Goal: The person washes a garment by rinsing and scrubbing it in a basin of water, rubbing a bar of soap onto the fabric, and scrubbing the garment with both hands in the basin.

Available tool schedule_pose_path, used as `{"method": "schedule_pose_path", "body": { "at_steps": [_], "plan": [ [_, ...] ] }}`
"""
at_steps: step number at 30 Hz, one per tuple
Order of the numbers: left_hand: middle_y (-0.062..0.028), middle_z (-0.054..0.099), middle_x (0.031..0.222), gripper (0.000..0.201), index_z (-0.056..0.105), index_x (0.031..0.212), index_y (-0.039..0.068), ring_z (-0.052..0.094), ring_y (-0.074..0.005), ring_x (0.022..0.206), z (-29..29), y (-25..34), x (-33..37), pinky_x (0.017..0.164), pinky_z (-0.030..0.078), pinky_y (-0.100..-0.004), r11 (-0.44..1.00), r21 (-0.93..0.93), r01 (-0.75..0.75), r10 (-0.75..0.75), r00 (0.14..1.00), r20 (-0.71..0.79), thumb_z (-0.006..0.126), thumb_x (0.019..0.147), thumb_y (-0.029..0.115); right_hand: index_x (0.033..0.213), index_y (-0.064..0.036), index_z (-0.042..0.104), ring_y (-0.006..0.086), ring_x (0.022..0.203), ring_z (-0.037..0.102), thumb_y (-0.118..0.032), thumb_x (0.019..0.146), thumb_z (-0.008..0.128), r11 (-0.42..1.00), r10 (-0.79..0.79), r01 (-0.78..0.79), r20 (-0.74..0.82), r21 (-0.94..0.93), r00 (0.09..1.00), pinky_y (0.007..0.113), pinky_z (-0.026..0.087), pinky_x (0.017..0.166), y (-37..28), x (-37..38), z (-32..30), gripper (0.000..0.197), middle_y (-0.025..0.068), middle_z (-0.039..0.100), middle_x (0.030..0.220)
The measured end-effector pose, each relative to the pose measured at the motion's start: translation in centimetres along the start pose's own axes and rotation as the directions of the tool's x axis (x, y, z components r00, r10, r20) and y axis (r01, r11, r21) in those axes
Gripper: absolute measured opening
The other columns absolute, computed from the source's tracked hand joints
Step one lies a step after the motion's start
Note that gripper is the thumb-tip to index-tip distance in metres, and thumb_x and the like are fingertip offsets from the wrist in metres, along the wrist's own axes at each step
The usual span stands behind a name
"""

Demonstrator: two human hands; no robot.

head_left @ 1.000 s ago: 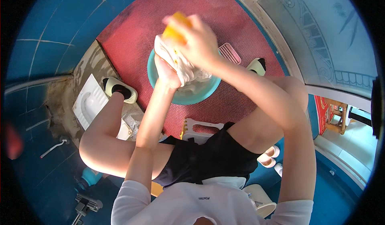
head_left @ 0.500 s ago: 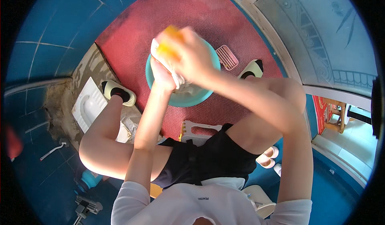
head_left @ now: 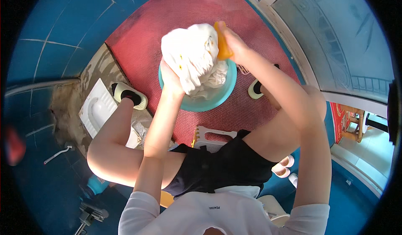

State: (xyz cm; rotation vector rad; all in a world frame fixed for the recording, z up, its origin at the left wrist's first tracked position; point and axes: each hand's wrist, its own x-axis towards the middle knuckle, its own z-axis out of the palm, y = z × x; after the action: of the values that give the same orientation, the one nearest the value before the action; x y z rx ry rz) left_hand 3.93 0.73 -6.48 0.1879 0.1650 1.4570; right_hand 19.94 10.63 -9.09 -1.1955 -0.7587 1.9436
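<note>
My left hand [head_left: 171,75] holds up a bunched white cloth [head_left: 188,52] with small yellow marks, its fingers mostly hidden behind the fabric. In my right hand [head_left: 235,46] is an orange bar [head_left: 222,44] that looks like a bar of soap, gripped upright against the cloth's right edge. Below both hands stands a turquoise basin [head_left: 209,105]. More white fabric [head_left: 217,76] hangs down or lies in it; where the held cloth ends I cannot tell.
The basin rests on a red textured mat [head_left: 180,126]. A pink ridged soap dish [head_left: 243,69] is mostly hidden beyond my right forearm. Nearest my lap is a white folding stool [head_left: 215,133]. A white squat toilet [head_left: 97,107] lies left, a glazed door [head_left: 335,38] right.
My right hand has moved right, from over the cloth to its edge, with the orange bar still gripped. The white cloth now bulges up in a larger bunch over my left hand.
</note>
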Motion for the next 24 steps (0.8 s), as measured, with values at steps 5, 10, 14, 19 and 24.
{"method": "schedule_pose_path", "body": {
  "at_steps": [5, 10, 14, 19, 24],
  "plan": [
    [-0.0119, 0.049, 0.111, 0.035, 0.042, 0.113, 0.002, 0.048, -0.0256, 0.101, -1.3, -0.3, -0.3, 0.087, 0.040, -0.0371, 0.982, -0.172, 0.074, -0.076, 0.997, -0.004, 0.033, 0.086, 0.023, 0.105, -0.0054, 0.044, 0.0217, 0.078, 0.052, -0.057, 0.076, 0.043, 0.984, 0.150, -0.148, -0.016, 0.095, 0.989, 0.037, 0.045, 0.072, -3.2, -2.4, 0.0, 0.059, 0.0103, 0.050, 0.092],
    [-0.0094, 0.051, 0.105, 0.032, 0.043, 0.111, 0.004, 0.050, -0.0225, 0.094, -4.8, -2.4, 1.1, 0.083, 0.043, -0.0351, 0.112, 0.986, -0.125, 0.150, 0.983, 0.107, 0.039, 0.084, 0.022, 0.099, -0.0049, 0.044, 0.0217, 0.072, 0.053, -0.056, 0.077, 0.041, 0.935, 0.255, -0.304, 0.247, 0.184, 0.935, 0.035, 0.046, 0.065, -2.0, -3.5, 0.8, 0.056, 0.0109, 0.051, 0.084],
    [-0.0144, 0.050, 0.102, 0.031, 0.041, 0.110, 0.002, 0.052, -0.0243, 0.085, -6.1, -2.9, 0.8, 0.078, 0.046, -0.0307, 0.945, -0.222, 0.239, -0.243, 0.970, 0.008, 0.041, 0.083, 0.015, 0.096, -0.0058, 0.045, 0.0207, 0.070, 0.052, -0.055, 0.079, 0.038, 0.904, 0.312, -0.384, 0.323, 0.186, 0.893, 0.031, 0.046, 0.063, -1.1, -3.8, 0.4, 0.053, 0.0104, 0.051, 0.083],
    [-0.0140, 0.049, 0.101, 0.031, 0.040, 0.111, 0.002, 0.053, -0.0238, 0.084, -6.4, -3.1, 0.8, 0.075, 0.046, -0.0305, 0.980, -0.048, 0.191, -0.194, 0.978, -0.081, 0.041, 0.083, 0.015, 0.096, -0.0060, 0.044, 0.0200, 0.069, 0.052, -0.056, 0.078, 0.040, 0.926, 0.304, -0.340, 0.205, 0.166, 0.930, 0.032, 0.045, 0.063, -1.5, -4.2, -0.3, 0.053, 0.0101, 0.051, 0.083],
    [-0.0135, 0.049, 0.101, 0.032, 0.040, 0.112, 0.002, 0.053, -0.0230, 0.083, -5.6, -3.3, 0.6, 0.072, 0.047, -0.0302, 0.975, 0.173, 0.138, -0.108, 0.979, -0.174, 0.041, 0.083, 0.016, 0.098, -0.0064, 0.044, 0.0202, 0.070, 0.052, -0.056, 0.077, 0.041, 0.942, 0.298, -0.312, 0.114, 0.128, 0.948, 0.033, 0.045, 0.062, -1.7, -4.4, -0.5, 0.054, 0.0098, 0.052, 0.084]
  ]
}}
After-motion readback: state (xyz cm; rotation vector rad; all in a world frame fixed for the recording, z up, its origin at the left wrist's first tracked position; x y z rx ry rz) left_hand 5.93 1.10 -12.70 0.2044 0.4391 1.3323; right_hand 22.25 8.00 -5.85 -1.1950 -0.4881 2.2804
